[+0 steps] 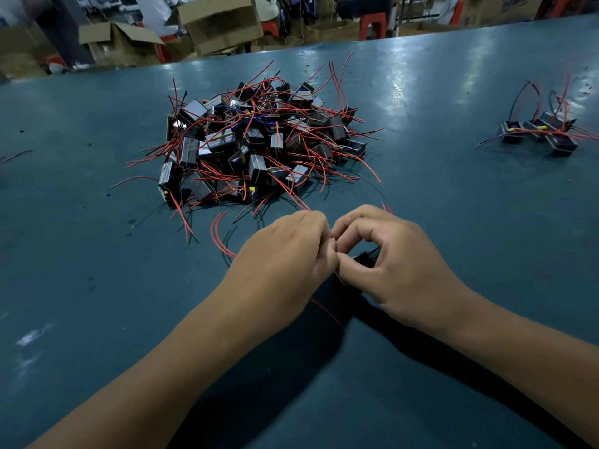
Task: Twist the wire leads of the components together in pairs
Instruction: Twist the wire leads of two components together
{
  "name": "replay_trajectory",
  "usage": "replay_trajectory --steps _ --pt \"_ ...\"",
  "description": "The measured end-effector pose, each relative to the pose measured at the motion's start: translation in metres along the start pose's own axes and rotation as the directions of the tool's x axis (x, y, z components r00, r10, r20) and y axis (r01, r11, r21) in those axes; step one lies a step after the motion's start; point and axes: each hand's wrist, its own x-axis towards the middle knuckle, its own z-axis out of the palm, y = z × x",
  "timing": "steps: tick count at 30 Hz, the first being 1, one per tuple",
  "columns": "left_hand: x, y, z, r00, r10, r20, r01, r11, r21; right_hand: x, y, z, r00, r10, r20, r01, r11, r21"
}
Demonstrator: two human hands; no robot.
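Note:
A heap of small black box components with red leads (256,140) lies on the dark green table (97,254) ahead of me. Just in front of it my left hand (285,264) and my right hand (385,264) meet fingertip to fingertip, each pinching thin wire leads. A black component (364,258) shows partly under my right hand's curled fingers. Red leads (217,233) loop out to the left of my left hand, and another red lead (325,311) trails toward me below the hands. The pinched spot itself is hidden by my fingers.
A small group of components with leads (544,132) sits at the right side of the table. Beyond the far table edge stand cardboard boxes (220,21) and red stools (372,25). A stray wire (16,155) lies at the far left.

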Motion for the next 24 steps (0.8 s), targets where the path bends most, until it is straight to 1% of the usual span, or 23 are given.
replay_trajectory --steps 4,6,8,11,13,15,16,18,19,20,21,23,24 --pt "0.0 0.0 -0.006 0.996 0.085 0.036 -0.088 0.993 0.084 0.0 -0.001 -0.002 1.0 -0.002 0.005 0.002 1.0 -0.01" --pt "0.0 0.001 -0.007 0.996 0.078 0.051 -0.083 0.991 0.104 0.0 -0.001 -0.003 1.0 -0.006 0.019 0.007 1.0 -0.01" --pt "0.0 0.001 -0.004 0.998 0.029 0.053 -0.034 0.995 0.089 0.0 -0.001 -0.001 1.0 -0.014 0.024 0.014 1.0 -0.019" --pt "0.001 0.001 0.002 0.993 -0.114 0.017 0.114 0.993 0.003 -0.001 -0.003 0.003 0.999 -0.046 -0.007 0.045 0.996 -0.076" --pt "0.002 -0.001 0.006 0.982 -0.188 0.015 0.188 0.979 -0.077 -0.002 -0.004 0.005 0.997 -0.079 -0.014 0.076 0.99 -0.119" --pt "0.004 -0.004 0.009 0.977 -0.211 0.036 0.214 0.958 -0.192 -0.002 -0.003 0.005 0.995 -0.102 -0.012 0.099 0.986 -0.136" --pt "0.005 -0.008 0.008 0.979 -0.199 0.05 0.205 0.948 -0.245 -0.001 -0.003 0.004 0.995 -0.101 -0.008 0.099 0.987 -0.124" --pt "0.006 -0.015 0.001 0.991 -0.115 0.065 0.13 0.939 -0.318 0.001 0.0 0.0 0.997 -0.072 0.017 0.073 0.994 -0.078" --pt "0.007 -0.02 -0.005 0.998 -0.049 0.049 0.062 0.941 -0.332 0.002 0.002 -0.003 0.998 -0.053 0.041 0.055 0.997 -0.058" --pt "0.007 -0.026 -0.012 0.999 0.029 0.017 -0.022 0.948 -0.317 0.003 0.003 -0.006 0.997 -0.037 0.07 0.041 0.998 -0.043" --pt "0.008 -0.032 -0.018 0.993 0.115 -0.018 -0.115 0.957 -0.266 0.004 0.004 -0.008 0.995 -0.025 0.097 0.028 0.999 -0.031" --pt "0.009 -0.043 -0.025 0.96 0.278 -0.042 -0.281 0.947 -0.154 0.006 0.006 -0.011 0.991 -0.01 0.132 0.012 1.0 -0.017" --pt "0.009 -0.046 -0.026 0.941 0.336 -0.04 -0.339 0.932 -0.127 0.007 0.007 -0.012 0.99 -0.009 0.144 0.011 1.0 -0.012"
